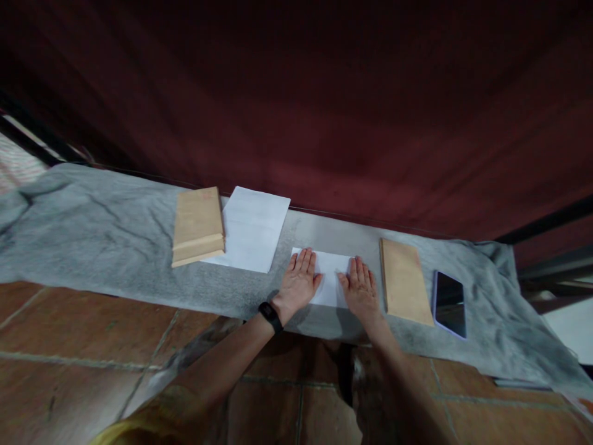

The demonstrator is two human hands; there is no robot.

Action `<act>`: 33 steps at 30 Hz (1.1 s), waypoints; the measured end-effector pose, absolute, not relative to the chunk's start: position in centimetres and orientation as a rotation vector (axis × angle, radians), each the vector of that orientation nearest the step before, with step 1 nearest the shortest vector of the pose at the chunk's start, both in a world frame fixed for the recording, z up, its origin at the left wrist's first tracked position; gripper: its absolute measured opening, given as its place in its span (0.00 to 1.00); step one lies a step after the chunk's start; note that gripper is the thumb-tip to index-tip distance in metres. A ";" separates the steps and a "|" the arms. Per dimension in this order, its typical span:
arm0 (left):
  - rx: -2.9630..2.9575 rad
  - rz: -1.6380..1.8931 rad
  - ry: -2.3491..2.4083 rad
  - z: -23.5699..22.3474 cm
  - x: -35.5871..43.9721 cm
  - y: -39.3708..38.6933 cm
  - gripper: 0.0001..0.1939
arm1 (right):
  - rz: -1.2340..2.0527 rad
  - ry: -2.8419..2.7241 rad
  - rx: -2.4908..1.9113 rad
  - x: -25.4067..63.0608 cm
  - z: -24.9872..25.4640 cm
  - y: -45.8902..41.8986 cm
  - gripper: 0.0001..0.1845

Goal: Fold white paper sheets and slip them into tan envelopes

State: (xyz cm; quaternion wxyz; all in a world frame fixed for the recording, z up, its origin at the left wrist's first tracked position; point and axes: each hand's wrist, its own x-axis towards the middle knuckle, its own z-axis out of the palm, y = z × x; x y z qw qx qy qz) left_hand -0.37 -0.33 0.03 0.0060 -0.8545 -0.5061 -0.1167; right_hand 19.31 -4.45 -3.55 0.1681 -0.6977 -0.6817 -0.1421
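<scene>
A white sheet of paper (330, 278), smaller than the one to its left, lies flat on the grey cloth in front of me. My left hand (300, 281) rests palm down on its left side, fingers stretched out and pointing away from me. On its right side lies my right hand (361, 289), also flat with the fingers extended. Both hands press on the paper without gripping it. Just right of my right hand is a brown envelope (405, 281). A larger white sheet (254, 228) lies to the left, partly under a stack of brown envelopes (199, 225).
A grey cloth (125, 247) covers the long narrow surface. Far right on it lies a phone (450, 304) with a dark screen. Behind hangs a dark red curtain (324, 136). Below the near edge is a tiled floor (83, 327).
</scene>
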 end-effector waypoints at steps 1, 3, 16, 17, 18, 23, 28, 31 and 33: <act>-2.674 -0.356 -1.587 0.1 -0.4 -0.3 0.32 | -0.412 -1.939 -1.987 19.4 -3.6 -4.5 0.37; -2.673 -0.337 -1.590 0.1 -0.4 -0.3 0.32 | -0.424 -1.930 -1.998 19.5 -3.7 -4.6 0.38; -2.670 -0.360 -1.588 0.3 -0.3 -0.4 0.31 | -0.252 -1.946 -1.902 17.6 -1.9 -4.5 0.34; -2.676 -0.360 -1.586 0.3 -0.3 -0.4 0.31 | -0.216 -1.979 -1.882 17.1 -1.8 -4.5 0.33; -2.682 -0.361 -1.586 0.3 -0.2 -0.4 0.31 | -0.181 -2.013 -1.868 16.7 -1.7 -4.5 0.33; -2.707 -0.359 -1.574 -0.1 -0.3 -0.2 0.30 | -0.091 -2.091 -1.887 15.4 -1.8 -4.7 0.30; -2.741 -0.366 -1.544 -0.1 -0.7 -0.3 0.29 | -0.125 -2.106 -1.899 15.3 -1.9 -4.8 0.30; -2.747 -0.373 -1.555 0.1 -0.9 -0.3 0.30 | -0.132 -2.101 -1.908 15.4 -1.9 -4.7 0.30; -2.738 -0.376 -1.578 0.1 -1.1 -0.3 0.30 | -0.136 -2.088 -1.907 15.4 -1.9 -4.7 0.30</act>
